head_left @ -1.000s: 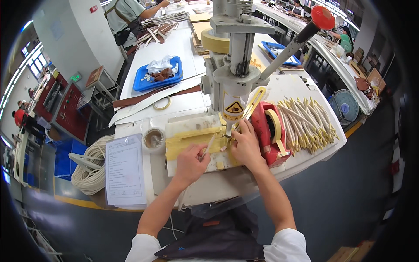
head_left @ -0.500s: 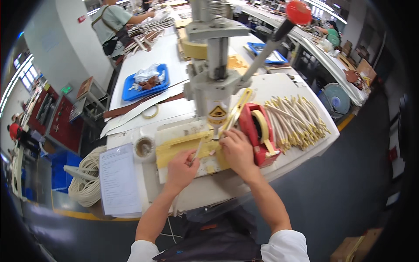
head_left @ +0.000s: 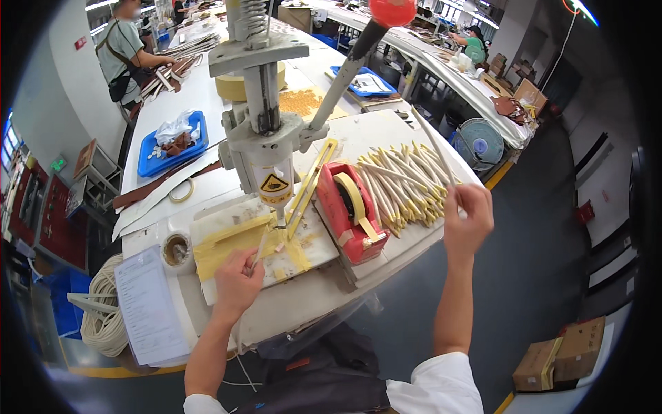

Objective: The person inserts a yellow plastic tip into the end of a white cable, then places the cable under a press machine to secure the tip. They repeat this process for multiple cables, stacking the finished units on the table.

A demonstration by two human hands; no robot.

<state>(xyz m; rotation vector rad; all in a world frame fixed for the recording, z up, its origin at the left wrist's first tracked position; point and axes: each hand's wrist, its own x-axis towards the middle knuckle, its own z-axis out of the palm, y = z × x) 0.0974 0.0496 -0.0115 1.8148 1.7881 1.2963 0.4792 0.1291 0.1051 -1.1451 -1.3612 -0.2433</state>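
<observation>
My left hand (head_left: 238, 279) is closed on a thin pale cord (head_left: 261, 247), whose end points up beside the tip of a grey hand press (head_left: 262, 148). Under that tip lies a board covered with yellow tape (head_left: 227, 241). Out to the right, my right hand (head_left: 469, 219) is raised with its fingers pinched on a cut length of pale cord (head_left: 436, 146), which slants up and to the left. Near it lies a pile of cream cords with yellow-wrapped ends (head_left: 400, 183). A red tape dispenser (head_left: 348, 217) stands between the press and the pile.
The press lever ends in a red knob (head_left: 393, 10). A long yellow tool (head_left: 310, 190) lies beside the press. At left are a tape roll (head_left: 177, 252), a printed sheet (head_left: 148, 303) and a cord coil (head_left: 103, 314). A blue tray (head_left: 172, 152) sits farther back. Another person (head_left: 124, 58) works there.
My right hand has left the press tip and swung right past the dispenser, carrying a cord length. My left hand stays at the board's front, holding cord. The view has turned right.
</observation>
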